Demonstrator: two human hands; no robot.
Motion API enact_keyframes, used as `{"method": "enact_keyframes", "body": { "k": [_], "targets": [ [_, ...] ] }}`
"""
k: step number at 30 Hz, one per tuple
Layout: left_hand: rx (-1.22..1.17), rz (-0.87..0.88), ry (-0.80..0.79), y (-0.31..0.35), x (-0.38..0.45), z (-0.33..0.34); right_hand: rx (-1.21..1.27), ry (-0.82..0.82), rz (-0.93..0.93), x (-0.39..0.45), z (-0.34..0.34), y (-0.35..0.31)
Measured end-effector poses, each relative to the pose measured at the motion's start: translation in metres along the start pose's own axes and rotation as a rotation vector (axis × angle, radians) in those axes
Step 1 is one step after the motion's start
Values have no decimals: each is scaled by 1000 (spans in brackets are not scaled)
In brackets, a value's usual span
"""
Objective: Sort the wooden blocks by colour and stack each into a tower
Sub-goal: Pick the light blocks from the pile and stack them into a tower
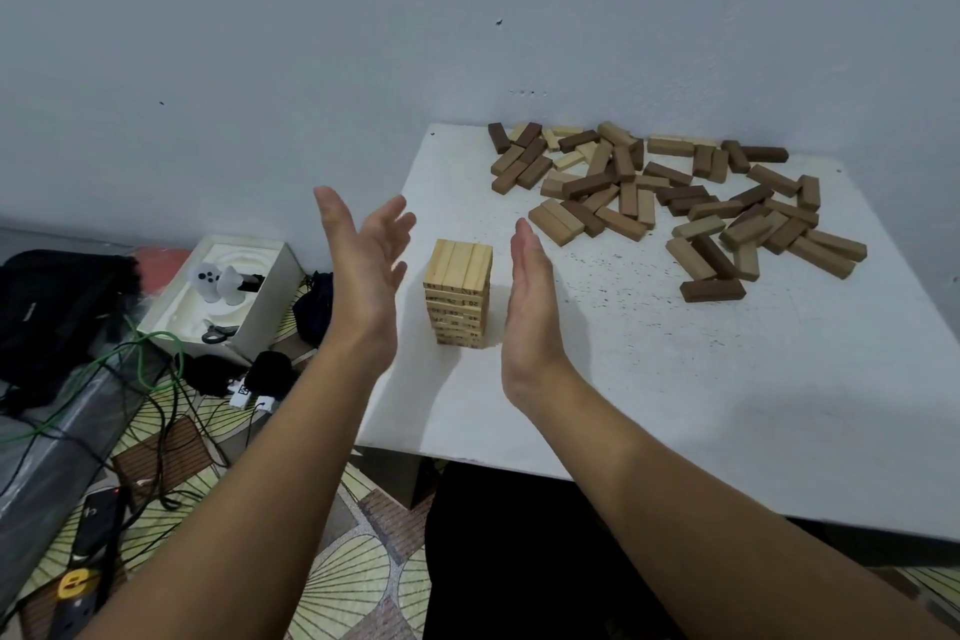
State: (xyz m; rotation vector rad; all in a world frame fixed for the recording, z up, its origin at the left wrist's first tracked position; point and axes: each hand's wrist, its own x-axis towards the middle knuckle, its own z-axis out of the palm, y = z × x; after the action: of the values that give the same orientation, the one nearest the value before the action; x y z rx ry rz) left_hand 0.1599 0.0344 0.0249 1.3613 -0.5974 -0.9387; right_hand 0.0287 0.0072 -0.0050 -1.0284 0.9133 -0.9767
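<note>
Far to the left of the tower, on the floor, sits a black bag (49, 317), with green and black cables (150, 379) trailing across the patterned mat (343, 582) in front of it. Nearer the tower, still on the floor, a white box (223, 296) stands open with pale moulded pieces inside. A black pouch (314, 307) lies between that box and the table's edge.

The left hand (363, 265) is held up just left of the tower, fingers straight and spread, palm turned toward it, gripping nothing and not touching the wood. The tower (458, 294) of pale wooden blocks stands upright on the white table (675, 405), near its left edge, several layers high with three blocks side by side on top. The right hand (532, 296) stands on edge just right of the tower, fingers straight and together, palm facing it, also holding nothing; a narrow gap shows between it and the stack.

Well to the right of the tower and further back, against the wall (467, 16), a loose pile of blocks (675, 198) lies scattered flat, mixing pale, mid-brown and dark brown pieces. One dark block (712, 290) lies alone at the pile's near side.
</note>
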Motion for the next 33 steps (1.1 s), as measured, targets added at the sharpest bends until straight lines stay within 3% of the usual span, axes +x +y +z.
{"method": "enact_keyframes", "body": {
  "k": [6, 9, 11, 15, 19, 26, 29, 33],
  "targets": [
    [352, 140, -32, 49, 29, 15, -43, 13, -61, 23, -30, -35],
    [655, 215, -141, 66, 47, 37, -159, 23, -80, 40, -56, -47],
    [906, 229, -247, 67, 62, 57, -399, 19, -95, 54, -79, -53],
    [1245, 218, -336, 60, 98, 113, -1157, -30, -127, 94, -139, -67],
    [1262, 210, -212, 32, 126, 173, -1442, -87, -173, 134, -179, -87],
    [1250, 146, 34, -57, 140, 217, -1680, -264, -234, 180, -199, -86],
    [1269, 167, 170, -80, 144, 219, -1681, -308, -281, 197, -206, -82],
    [1252, 256, 249, -95, 151, 221, -1577, -230, -458, 224, -215, -79]
  ]
}}
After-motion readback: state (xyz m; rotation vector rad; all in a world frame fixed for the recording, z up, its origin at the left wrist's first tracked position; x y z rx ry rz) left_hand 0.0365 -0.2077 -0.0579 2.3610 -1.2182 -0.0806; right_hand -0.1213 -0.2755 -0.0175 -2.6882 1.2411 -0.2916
